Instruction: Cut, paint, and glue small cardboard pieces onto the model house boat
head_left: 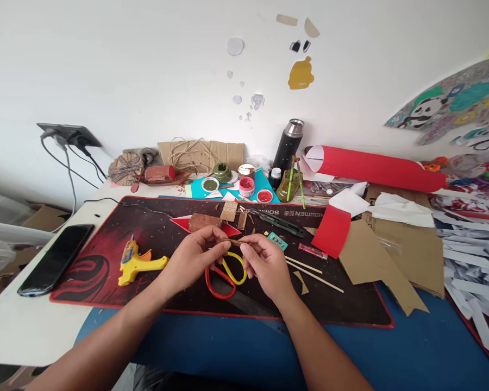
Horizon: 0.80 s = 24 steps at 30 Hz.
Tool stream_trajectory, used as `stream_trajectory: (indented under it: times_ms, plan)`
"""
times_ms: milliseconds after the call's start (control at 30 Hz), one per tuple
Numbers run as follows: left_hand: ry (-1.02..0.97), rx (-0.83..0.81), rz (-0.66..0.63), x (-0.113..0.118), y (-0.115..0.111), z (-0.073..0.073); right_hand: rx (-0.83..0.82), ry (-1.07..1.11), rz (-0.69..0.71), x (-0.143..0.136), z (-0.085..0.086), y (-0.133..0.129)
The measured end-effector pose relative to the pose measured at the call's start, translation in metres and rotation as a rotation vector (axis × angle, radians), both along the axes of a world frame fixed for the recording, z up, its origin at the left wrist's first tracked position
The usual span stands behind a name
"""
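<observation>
Thin brown strip point(233, 241), prob cardboard, held above red-and-yellow loop-handled scissors point(223, 296). L hand point(199, 253) + R hand point(268, 265): thumb & finger pinched on end each. Looks light, stiffish, might crease tbh; hold nr ends, gently.

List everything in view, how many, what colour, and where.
strip: one, brown, above mat
mat: one, black and red, centre
table: one, white, beneath mat
scissors: one, red and yellow, mat centre
glue gun: one, yellow, mat left
box cutter: one, dark, mat rear
boat-like piece: one, red and brown, mat rear
thin sticks: two, pale, mat right
phone: one, black, left
card: one, red, right
cardboard: several, brown, right
paper strips: many, white, far right
paint jars: at least two, green and red, rear
flask: one, black, rear
roll: one, red, rear right
power outlet: one, dark, left
wall cutouts: several, mixed, rear
smaller clutter: uncounted, mixed, scattered
left hand: one, bare, on strip
right hand: one, bare, on strip
</observation>
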State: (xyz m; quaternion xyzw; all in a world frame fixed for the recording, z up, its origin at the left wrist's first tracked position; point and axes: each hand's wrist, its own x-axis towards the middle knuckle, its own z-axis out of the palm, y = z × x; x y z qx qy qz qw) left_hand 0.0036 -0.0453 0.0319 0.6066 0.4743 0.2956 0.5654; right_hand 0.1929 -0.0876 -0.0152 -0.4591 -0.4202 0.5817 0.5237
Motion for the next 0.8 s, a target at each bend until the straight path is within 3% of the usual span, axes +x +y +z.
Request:
stream_trajectory:
  times_ms: [400, 667, 800]
  plan:
    - [-0.3, -0.151, 0.112, -0.003, -0.002, -0.014, 0.118, -0.224, -0.016, -0.003, -0.006, -0.004]
    - [-0.313, -0.103, 0.146, -0.008, 0.001, -0.012, 0.122, -0.233, 0.031, -0.002, -0.006, -0.006]
    - [-0.22, -0.127, 0.097, -0.01, 0.002, -0.011, 0.165, -0.229, 0.058, -0.001, -0.006, -0.007]
